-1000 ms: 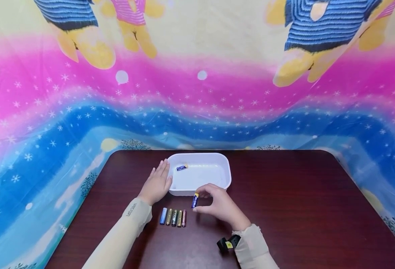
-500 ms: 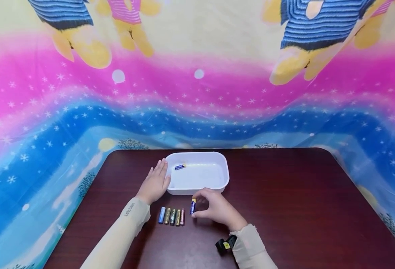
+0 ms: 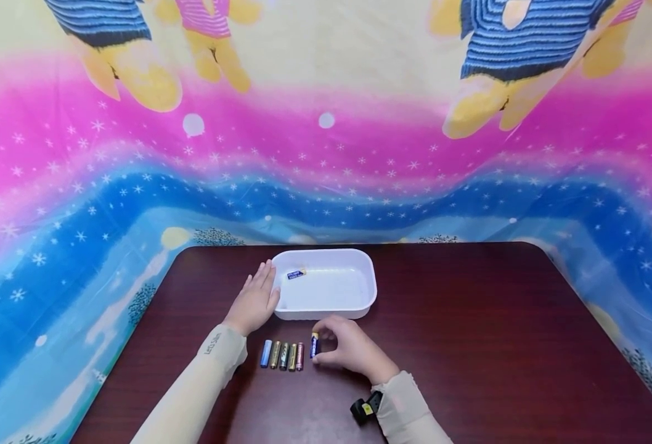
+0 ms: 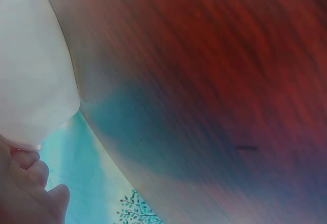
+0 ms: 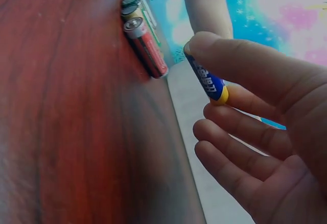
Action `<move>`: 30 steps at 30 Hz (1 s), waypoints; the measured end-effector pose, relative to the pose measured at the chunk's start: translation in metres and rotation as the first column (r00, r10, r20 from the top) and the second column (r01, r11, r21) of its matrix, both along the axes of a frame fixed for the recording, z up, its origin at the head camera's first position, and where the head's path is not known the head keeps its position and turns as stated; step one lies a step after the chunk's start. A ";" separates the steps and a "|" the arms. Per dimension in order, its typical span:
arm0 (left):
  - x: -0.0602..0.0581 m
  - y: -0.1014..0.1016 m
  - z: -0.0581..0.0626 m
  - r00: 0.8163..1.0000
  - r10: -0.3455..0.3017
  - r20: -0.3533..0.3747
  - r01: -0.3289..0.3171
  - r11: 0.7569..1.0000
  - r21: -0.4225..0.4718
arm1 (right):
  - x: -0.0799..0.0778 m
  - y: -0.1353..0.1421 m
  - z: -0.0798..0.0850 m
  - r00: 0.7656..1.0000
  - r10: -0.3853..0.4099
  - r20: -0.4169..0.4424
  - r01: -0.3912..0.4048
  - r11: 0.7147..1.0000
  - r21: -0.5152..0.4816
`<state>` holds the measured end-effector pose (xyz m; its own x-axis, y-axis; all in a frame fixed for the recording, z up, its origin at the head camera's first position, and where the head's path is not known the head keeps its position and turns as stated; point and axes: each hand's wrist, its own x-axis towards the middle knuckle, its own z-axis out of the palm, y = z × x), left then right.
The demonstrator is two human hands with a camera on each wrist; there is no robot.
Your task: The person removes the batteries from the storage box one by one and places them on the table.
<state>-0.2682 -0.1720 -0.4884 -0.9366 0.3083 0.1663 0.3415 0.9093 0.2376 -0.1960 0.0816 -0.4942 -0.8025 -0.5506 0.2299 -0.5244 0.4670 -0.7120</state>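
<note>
A blue battery with a yellow end [image 5: 207,81] is pinched lengthwise between thumb and fingers of my right hand [image 3: 354,351], just right of a row of batteries. That row holds several side by side: a light blue one [image 3: 266,354] at the left, gold and dark ones in the middle, a red one [image 5: 148,50] at the right end. My left hand [image 3: 252,300] rests with straight fingers along the left wall of the white tray [image 3: 326,314]. Inside the tray, toward its left, lies another blue and yellow battery [image 3: 296,274].
The dark red-brown wooden table [image 3: 470,345] reaches out to both sides. Behind it hangs a printed cloth [image 3: 326,185] with bears and snowflakes. A black strap device [image 3: 366,407] sits at the right wrist.
My right hand has moved down and slightly left with the battery, away from the tray's front edge and level with the row. The left hand has stayed at the tray.
</note>
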 end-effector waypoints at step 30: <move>-0.001 0.000 -0.002 1.000 0.004 -0.006 -0.004 1.000 0.011 | 0.006 -0.013 -0.013 0.999 -0.040 -0.030 0.043 0.992 0.119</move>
